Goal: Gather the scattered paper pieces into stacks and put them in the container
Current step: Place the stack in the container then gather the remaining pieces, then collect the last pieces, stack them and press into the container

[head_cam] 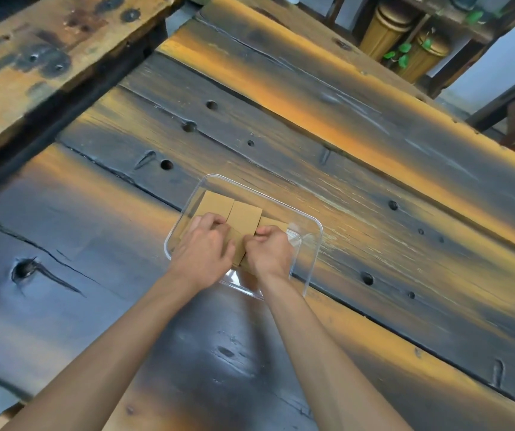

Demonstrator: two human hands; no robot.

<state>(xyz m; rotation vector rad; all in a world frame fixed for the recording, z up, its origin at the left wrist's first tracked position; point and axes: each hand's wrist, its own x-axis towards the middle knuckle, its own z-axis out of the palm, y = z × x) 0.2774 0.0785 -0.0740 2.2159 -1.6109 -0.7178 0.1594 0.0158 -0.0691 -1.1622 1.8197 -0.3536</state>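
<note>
Two bare forearms reach forward over a dark, weathered plank table (94, 244) streaked with orange, both hands lowered into a clear plastic container (313, 244) that sits on the boards. The left hand (203, 250) is curled, fingers bent down onto the near end of the tan paper pieces (245, 214) lying inside the container; whether it actually pinches them cannot be told, since the fingertips are hidden under the knuckles. Just beside it, almost touching, the right hand (270, 253) is closed in a loose fist over the same near stack, and its grip is likewise hidden. Between the two hands a strip of tan paper shows through. Beyond the knuckles, two neat rectangular stacks lie side by side against the container's far left wall, with a third partly visible just beyond the right hand. To the right of the hands the table carries only its knots and drilled holes. Far off at upper right stand yellow fluted pots (386, 32) with green leaves.
</note>
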